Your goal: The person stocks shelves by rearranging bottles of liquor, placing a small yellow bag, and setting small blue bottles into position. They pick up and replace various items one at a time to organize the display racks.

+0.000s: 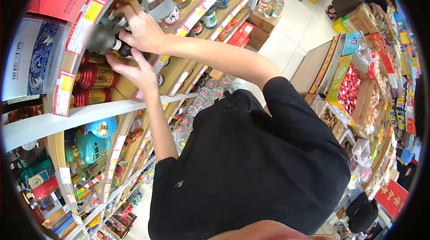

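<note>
Both my hands reach into a liquor shelf at upper left. My left hand (pixel 136 72) has its thumb raised and its fingers curled around the lower side of a dark bottle (pixel 122 48) with a white band; part of this bottle is blurred out. Just above, my right hand (pixel 145 29) is bent over a small glass bottle (pixel 117 19), its thumb near the dark bottle. The fingers partly hide what it grips. Beside the right hand stands a clear bottle (pixel 162 9) with a red and white label. Red and gold bottles (pixel 99 76) lie below my left hand.
A white shelf edge (pixel 89 121) with price tags runs below my hands. Lower shelves hold a turquoise bottle (pixel 92 146) and boxes. To the right are a tiled aisle (pixel 293 29), bins of red-wrapped sweets (pixel 350 90) and a person in dark clothes (pixel 362 211).
</note>
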### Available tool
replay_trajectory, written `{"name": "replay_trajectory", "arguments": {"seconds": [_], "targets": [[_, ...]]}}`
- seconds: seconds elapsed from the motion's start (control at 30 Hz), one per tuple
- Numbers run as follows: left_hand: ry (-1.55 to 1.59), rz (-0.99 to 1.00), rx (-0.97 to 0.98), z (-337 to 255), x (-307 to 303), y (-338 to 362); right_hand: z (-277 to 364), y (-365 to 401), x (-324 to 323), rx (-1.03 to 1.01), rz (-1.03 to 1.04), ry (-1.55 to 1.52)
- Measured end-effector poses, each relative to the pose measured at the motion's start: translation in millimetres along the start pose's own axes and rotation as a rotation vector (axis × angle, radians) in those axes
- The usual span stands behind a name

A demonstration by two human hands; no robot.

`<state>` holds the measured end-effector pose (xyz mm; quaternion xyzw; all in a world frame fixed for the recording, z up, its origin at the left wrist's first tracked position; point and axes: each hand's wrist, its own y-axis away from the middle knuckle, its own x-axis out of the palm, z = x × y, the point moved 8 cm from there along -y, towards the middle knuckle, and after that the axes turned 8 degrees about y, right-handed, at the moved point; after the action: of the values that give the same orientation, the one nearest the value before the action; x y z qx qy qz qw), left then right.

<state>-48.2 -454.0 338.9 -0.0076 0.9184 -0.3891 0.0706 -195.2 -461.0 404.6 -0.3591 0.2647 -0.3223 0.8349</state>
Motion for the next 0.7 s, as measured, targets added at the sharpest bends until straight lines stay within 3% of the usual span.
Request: {"name": "replay_trajectory", "arguments": {"seconds": [0.1,0.37,0.47,0.53,0.63,0.7], "targets": [[-0.209,0.177,-0.12,-2.7,4.6,10.9,9.0,0.6,-5.1,0.018,0.038,0.007],[-0.163,0.121,-0.175,-18.8,16.1,14.4,20.5,7.8,-19.5,-0.12,-0.024,0.09],[-0.527,0.163,0.069,-26.3,27.5,13.9,43.1,13.6,-39.1,-0.173,-0.017,0.124],[-0.646,0.149,0.106,-23.0,32.1,18.5,63.5,19.5,-60.0,-0.248,0.015,0.122],[-0.552,0.085,-0.134,-9.6,23.6,19.9,68.8,48.5,-82.0,-0.311,0.142,-0.107],[-0.498,0.038,-0.271,0.4,18.3,23.7,67.2,82.9,-111.8,-0.402,0.307,-0.072]]}}
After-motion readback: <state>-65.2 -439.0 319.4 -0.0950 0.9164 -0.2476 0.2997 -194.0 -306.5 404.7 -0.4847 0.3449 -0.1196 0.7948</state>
